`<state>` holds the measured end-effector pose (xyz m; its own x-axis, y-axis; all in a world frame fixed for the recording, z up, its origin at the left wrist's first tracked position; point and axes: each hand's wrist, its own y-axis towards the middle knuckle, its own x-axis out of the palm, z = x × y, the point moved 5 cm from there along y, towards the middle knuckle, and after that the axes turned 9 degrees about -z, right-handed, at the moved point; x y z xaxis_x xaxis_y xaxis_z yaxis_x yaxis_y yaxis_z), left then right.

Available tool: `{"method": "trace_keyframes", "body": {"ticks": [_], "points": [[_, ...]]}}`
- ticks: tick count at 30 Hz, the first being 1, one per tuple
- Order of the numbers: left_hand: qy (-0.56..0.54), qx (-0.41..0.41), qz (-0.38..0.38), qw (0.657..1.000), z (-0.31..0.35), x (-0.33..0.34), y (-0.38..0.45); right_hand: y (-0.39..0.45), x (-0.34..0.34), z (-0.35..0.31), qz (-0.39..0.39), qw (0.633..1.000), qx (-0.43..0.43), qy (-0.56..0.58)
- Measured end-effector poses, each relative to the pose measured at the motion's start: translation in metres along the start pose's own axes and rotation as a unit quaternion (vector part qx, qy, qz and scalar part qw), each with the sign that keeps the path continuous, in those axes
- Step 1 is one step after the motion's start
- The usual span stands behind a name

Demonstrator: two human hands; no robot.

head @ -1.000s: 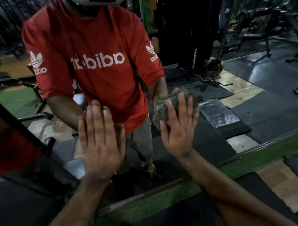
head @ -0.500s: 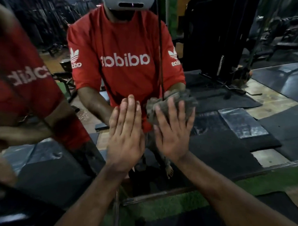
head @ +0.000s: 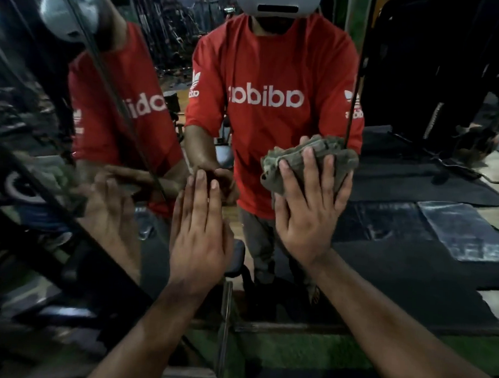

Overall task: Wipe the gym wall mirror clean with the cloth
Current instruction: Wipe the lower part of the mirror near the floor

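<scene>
1. Head view: right hand (head: 307,217) presses a bunched grey-green cloth (head: 309,160) flat against the wall mirror (head: 412,224), fingers (head: 308,162) spread straight over it, thumb side not visible. Cloth sits just right of the vertical seam (head: 225,316) between two mirror panels, about chest height on the reflected person.
2. Left hand (head: 199,229) is flat on the glass near the seam, fingers straight and together, holding nothing. Looks like bracing.
3. Progress, my read: wiping is under way, cloth is in contact with the right panel. Can't say how much is done. No clear boundary between wiped and unwiped glass is visible.
4. Left to do, likely: the wide stretch of right panel beyond the cloth, plus the angled left panel (head: 44,151), which shows smeared, blurry reflections. Could be dirt, could be motion blur.
5. Hard to make out: dim light, so streaks or dust on the glass don't read. Top of both panels is cut off by the frame. Cloth's underside and whether it's damp: unknown. Bottom frame (head: 293,328) and green floor strip (head: 307,351) are dark.
</scene>
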<state>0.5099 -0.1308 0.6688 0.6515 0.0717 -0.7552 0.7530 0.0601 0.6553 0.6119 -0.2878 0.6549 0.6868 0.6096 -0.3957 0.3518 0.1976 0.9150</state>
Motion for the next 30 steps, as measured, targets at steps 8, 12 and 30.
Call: {"method": "trace_keyframes", "body": {"ticks": [8,12,30], "points": [[0.073,-0.029,0.010,0.997,-0.017,-0.041,-0.011,0.012,0.006,-0.035,0.013,0.995,-0.095,0.036],[0.211,-0.030,-0.078,0.974,-0.014,-0.049,-0.017,-0.007,0.024,-0.063,-0.008,0.987,-0.158,-0.001],[0.399,0.028,-0.323,0.858,-0.025,-0.076,-0.020,0.008,0.048,-0.134,-0.012,0.984,-0.162,0.068]]}}
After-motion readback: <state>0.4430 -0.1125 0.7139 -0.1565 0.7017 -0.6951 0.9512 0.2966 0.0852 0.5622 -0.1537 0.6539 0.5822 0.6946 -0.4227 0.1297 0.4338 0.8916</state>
